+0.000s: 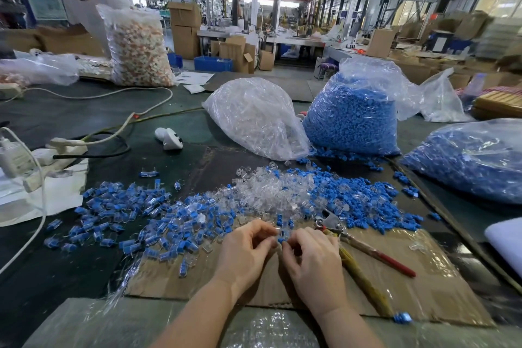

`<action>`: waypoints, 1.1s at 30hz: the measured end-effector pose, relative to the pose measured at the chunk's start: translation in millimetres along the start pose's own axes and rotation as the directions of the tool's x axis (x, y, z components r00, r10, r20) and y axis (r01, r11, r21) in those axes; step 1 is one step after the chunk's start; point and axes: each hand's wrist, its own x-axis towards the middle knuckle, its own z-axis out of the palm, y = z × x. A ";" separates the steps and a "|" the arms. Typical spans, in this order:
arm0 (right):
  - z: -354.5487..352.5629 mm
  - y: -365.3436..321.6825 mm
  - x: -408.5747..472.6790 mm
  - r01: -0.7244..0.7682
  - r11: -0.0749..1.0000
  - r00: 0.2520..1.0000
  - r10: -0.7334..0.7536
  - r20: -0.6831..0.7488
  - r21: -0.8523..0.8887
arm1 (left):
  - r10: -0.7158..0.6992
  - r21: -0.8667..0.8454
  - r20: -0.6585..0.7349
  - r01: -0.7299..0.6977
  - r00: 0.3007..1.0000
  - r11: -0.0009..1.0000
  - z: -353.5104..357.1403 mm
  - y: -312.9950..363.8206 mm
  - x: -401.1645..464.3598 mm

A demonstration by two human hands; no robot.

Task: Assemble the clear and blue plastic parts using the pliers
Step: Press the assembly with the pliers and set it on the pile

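Both hands meet over the cardboard sheet (389,285): the left hand (243,254) pinches a clear plastic part (278,232), the right hand (313,260) pinches a blue plastic part (281,240) against it. The pliers (356,237) lie just right, beside loose piles on the desk (65,116).

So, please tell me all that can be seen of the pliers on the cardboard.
The pliers lie flat on the cardboard sheet, just right of the right hand; no hand holds them. The metal head points up-left at the edge of the loose blue parts. One handle is red, the other yellowish, and they spread apart toward the near right. Whether the right hand touches them cannot be told.
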 end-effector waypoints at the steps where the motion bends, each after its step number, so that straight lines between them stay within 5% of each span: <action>1: 0.5 0.2 0.1 0.008 1.000 1.000 -0.008 0.002 -0.009 | 0.006 0.017 0.012 -0.006 1.000 1.000 0.1 0.4 -0.1; 33: -2.8 2.7 0.4 0.020 0.994 0.997 -0.028 0.072 0.107 | 0.013 0.051 0.026 -0.014 1.000 0.999 -0.3 5.7 1.2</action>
